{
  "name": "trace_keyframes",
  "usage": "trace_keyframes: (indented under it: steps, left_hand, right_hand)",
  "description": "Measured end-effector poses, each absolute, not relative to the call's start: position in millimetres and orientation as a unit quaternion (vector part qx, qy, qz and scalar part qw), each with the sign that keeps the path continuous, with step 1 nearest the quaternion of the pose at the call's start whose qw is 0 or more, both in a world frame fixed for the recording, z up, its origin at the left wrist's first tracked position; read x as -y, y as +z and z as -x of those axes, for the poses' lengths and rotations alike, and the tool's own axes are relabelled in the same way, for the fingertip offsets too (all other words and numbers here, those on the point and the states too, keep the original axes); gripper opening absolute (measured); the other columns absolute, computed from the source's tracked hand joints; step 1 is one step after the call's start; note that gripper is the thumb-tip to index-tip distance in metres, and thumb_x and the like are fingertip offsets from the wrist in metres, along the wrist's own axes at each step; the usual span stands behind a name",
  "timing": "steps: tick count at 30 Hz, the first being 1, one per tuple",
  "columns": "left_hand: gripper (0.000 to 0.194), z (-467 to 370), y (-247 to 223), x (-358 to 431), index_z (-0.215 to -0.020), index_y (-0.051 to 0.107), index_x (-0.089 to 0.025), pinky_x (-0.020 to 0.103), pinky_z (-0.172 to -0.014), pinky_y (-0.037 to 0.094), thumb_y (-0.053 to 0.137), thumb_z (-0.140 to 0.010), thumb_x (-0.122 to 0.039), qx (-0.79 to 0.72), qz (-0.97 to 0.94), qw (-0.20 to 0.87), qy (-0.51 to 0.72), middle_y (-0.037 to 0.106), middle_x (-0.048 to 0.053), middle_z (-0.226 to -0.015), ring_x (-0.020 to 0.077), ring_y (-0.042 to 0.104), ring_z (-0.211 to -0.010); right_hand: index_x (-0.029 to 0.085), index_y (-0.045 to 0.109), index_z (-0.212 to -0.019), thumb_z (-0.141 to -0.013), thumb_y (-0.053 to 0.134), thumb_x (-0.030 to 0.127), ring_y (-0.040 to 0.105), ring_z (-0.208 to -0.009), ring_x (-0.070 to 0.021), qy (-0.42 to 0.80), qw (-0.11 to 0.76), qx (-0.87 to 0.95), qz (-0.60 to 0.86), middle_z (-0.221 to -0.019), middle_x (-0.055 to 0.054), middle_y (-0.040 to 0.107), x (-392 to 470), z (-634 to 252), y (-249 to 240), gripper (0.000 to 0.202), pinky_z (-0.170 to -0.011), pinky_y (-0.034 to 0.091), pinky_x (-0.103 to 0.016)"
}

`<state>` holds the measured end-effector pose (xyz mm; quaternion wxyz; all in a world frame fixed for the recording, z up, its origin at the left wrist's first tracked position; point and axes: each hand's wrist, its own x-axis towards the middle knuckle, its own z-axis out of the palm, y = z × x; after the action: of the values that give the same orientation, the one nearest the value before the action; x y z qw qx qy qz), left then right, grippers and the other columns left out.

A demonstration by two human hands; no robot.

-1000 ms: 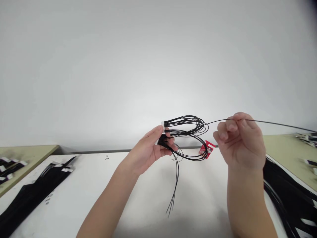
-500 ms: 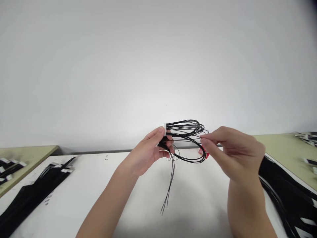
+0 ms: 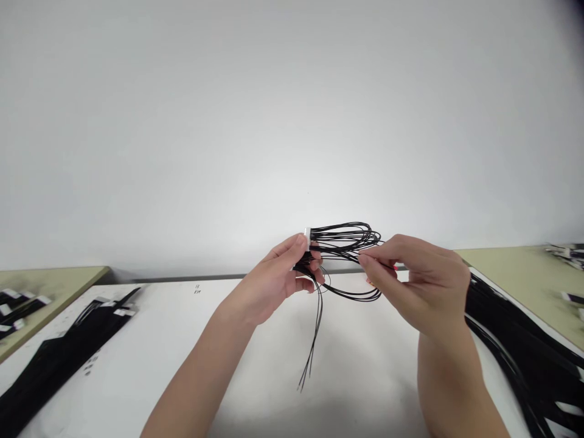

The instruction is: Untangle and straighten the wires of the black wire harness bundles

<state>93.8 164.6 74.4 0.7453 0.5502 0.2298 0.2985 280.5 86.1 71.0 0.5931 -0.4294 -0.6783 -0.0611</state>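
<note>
Left hand (image 3: 274, 277): raised above the bench (image 3: 365, 359), palm inward, grip pinched on the white connector (image 3: 308, 236) end of the black wire bundle (image 3: 347, 243) | Right hand (image 3: 422, 283): level with it, fingertips (image 3: 365, 260) closed on a wire at the loops' right side | Bundle: looped between both hands, loose ends hanging below the left grip.

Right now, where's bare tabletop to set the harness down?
Bare white table between the left wire pile and the left forearm, and under the dangling wires between both arms. Crowded: right wire pile, both green benches' edges.
</note>
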Motion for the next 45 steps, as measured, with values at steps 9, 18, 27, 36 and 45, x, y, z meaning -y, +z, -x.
trace_keyframes:
  steps: [9,18,27,36,45]
  left_hand:
    - [0.034,-95,72,-164,-0.081,0.047,-0.019,0.027,-0.065,0.043,0.047,-0.091,-0.051,-0.234,-0.578,0.72,0.303,0.047,0.0,-0.083,0.0132,0.057,-0.076]
    - [0.037,-96,66,-164,-0.077,0.048,-0.017,0.026,-0.072,0.045,0.041,-0.094,-0.049,-0.238,-0.688,0.589,0.352,0.053,0.002,-0.083,0.0125,0.054,-0.081]
    - [0.035,-96,67,-166,-0.081,0.051,-0.018,0.027,-0.07,0.045,0.04,-0.095,-0.049,-0.231,-0.688,0.594,0.347,0.051,0.001,-0.083,0.0122,0.056,-0.08]
    - [0.036,-101,67,-163,-0.082,0.05,-0.018,0.026,-0.065,0.044,0.044,-0.092,-0.051,-0.219,-0.626,0.695,0.278,0.047,0.0,-0.084,0.0118,0.057,-0.076]
    - [0.036,-102,67,-162,-0.083,0.051,-0.017,0.023,-0.059,0.043,0.047,-0.091,-0.051,-0.217,-0.578,0.739,0.272,0.048,0.001,-0.08,0.0127,0.059,-0.072]
  right_hand:
    - [0.018,0.064,-0.069,-0.077,0.065,0.008,0.045,-0.052,-0.0081,-0.036,0.583,0.662,0.469,-0.056,0.003,0.054,-84,-279,71,0.013,-0.047,0.035,-0.024]
    - [0.017,0.06,-0.06,-0.08,0.063,0.027,0.038,-0.054,-0.0096,0.302,0.547,0.567,0.537,-0.056,0.0,0.047,-85,-289,75,0.022,-0.047,0.028,-0.024]
    - [0.021,0.064,-0.077,-0.086,0.061,0.027,0.042,-0.057,-0.0098,0.216,0.577,0.598,0.513,-0.061,0.002,0.048,-86,-283,73,0.011,-0.051,0.034,-0.024]
    - [0.02,0.063,-0.076,-0.085,0.062,0.013,0.043,-0.057,-0.0069,0.013,0.564,0.663,0.491,-0.067,0.003,0.055,-92,-272,69,0.011,-0.051,0.036,-0.022]
    - [0.021,0.064,-0.079,-0.084,0.063,0.018,0.044,-0.056,-0.0089,0.014,0.562,0.655,0.505,-0.064,0.002,0.053,-91,-270,72,0.006,-0.051,0.04,-0.024]
